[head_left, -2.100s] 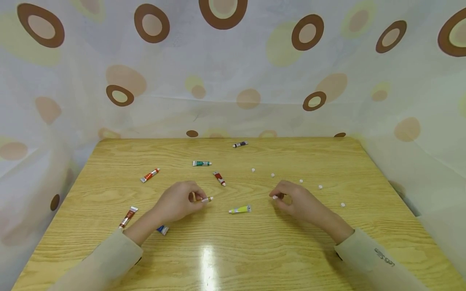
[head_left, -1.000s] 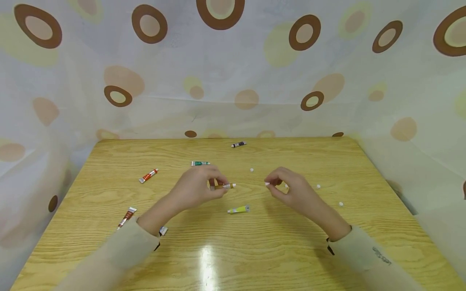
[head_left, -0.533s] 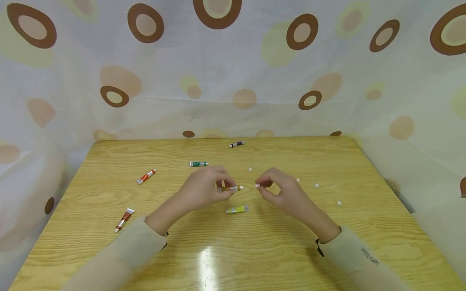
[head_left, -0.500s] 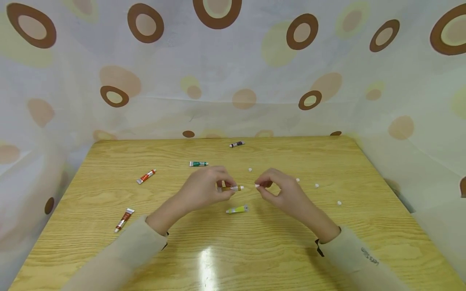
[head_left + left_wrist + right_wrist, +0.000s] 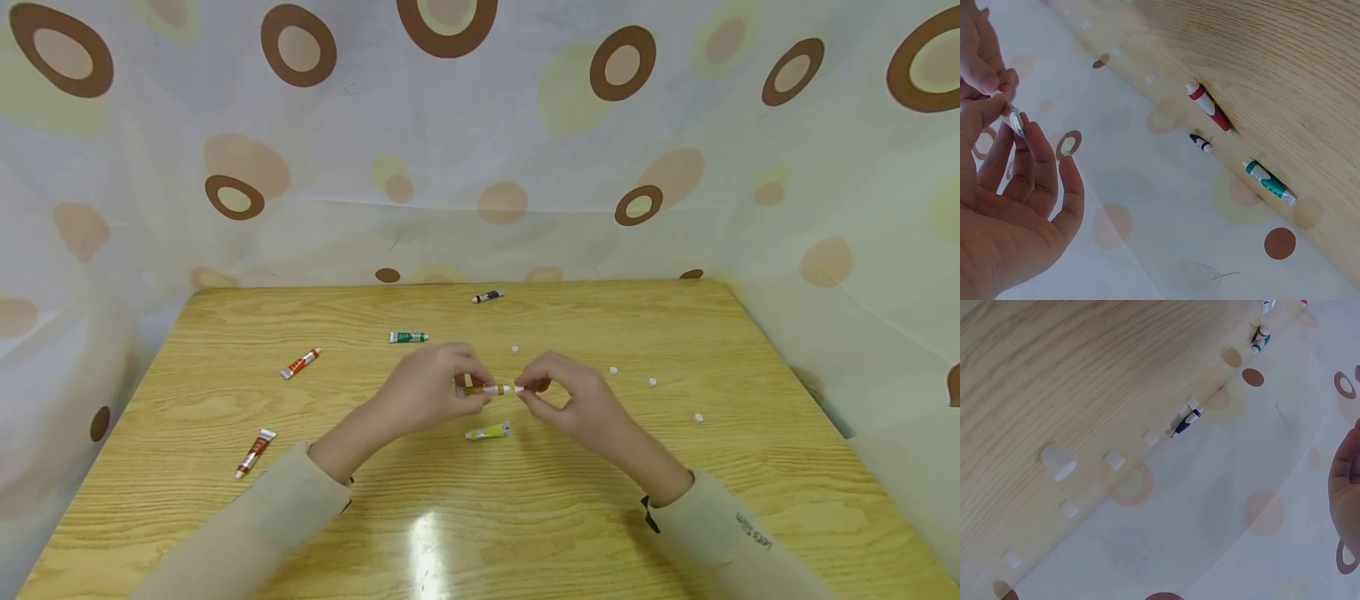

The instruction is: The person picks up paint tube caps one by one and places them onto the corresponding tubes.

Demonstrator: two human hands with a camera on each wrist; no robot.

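My left hand (image 5: 468, 390) pinches a small brown paint tube (image 5: 486, 389) and holds it level above the table's middle, nozzle pointing right. My right hand (image 5: 527, 388) pinches a tiny white cap (image 5: 519, 388) that touches the nozzle. In the left wrist view the tube's flat end (image 5: 1017, 122) shows between the thumb and fingers of the left hand, with the right hand's fingers (image 5: 985, 59) just beyond. The right wrist view shows only the edge of my right hand (image 5: 1344, 487).
On the wooden table (image 5: 525, 517) lie a yellow-green tube (image 5: 489, 431) just below the hands, a green tube (image 5: 408, 337), a red tube (image 5: 300, 362), a red-brown tube (image 5: 255, 452) and a dark tube (image 5: 487, 296). Several loose white caps (image 5: 652, 382) lie to the right. A spotted curtain (image 5: 480, 167) surrounds the table.
Both hands have risen from the table and closed in toward each other. The gap between the white cap and the tube's nozzle has closed, so they now touch.
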